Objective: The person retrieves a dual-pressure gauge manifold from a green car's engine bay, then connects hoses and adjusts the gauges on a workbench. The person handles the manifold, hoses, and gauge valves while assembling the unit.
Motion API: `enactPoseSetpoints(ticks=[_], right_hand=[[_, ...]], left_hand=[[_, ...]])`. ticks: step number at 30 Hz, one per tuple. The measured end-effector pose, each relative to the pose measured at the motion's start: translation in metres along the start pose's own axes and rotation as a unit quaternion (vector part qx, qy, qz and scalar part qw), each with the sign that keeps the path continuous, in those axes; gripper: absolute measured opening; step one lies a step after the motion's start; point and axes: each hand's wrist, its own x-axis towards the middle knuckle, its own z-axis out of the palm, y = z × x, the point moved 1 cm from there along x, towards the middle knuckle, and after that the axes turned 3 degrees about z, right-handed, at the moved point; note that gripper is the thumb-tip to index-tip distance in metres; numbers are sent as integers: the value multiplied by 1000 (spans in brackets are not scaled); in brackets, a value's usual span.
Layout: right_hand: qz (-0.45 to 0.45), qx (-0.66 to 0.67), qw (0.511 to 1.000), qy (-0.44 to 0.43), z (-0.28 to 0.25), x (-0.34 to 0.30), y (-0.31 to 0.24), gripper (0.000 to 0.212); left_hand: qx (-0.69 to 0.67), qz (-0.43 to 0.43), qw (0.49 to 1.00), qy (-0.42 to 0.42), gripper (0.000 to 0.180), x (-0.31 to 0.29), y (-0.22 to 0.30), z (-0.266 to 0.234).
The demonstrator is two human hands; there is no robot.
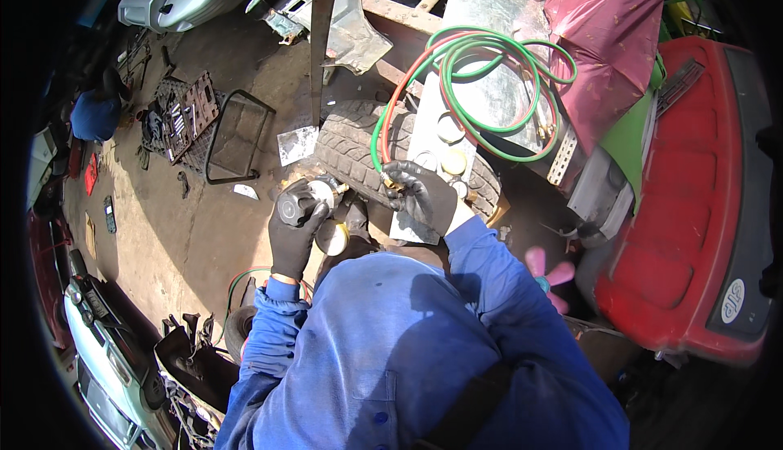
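Black gloves cover both my hands. My left hand (292, 242) is closed around a gas pressure regulator (324, 192) with a large black knob and a brass outlet. A round pale-faced gauge (333, 238) sits beside that hand. With bent fingers, my right hand (431, 195) pinches the brass end fitting (391, 181) of the green hose (377, 142). A red hose (393, 109) runs alongside it into a loose coil. Close to my right hand, round gauges (451, 161) rest on a pale metal strip over a tyre (359, 136).
A dented metal panel (477, 2) lies beneath the coil, near a maroon umbrella (595, 34). At right stands a large red vehicle part (677, 197). Leftward are a black frame (238, 136), an open tool case (194, 116), a phone-like object (109, 214) and a person in blue (95, 116).
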Motion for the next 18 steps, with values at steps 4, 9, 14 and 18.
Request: enactPoseSetpoints(ticks=[4, 9, 14, 18], right_hand=[[32, -134, 990, 42, 16, 5, 5, 24], [14, -390, 911, 133, 32, -2, -1, 42], [-55, -407, 893, 185, 40, -35, -5, 64], [47, 11, 996, 73, 33, -33, 0, 38]], left_hand=[[10, -11, 1000, 8, 46, -1, -2, -7], [-14, -42, 999, 10, 60, -3, -6, -15], [55, 16, 998, -14, 59, 1, -3, -17], [28, 28, 999, -29, 64, 3, 2, -16]])
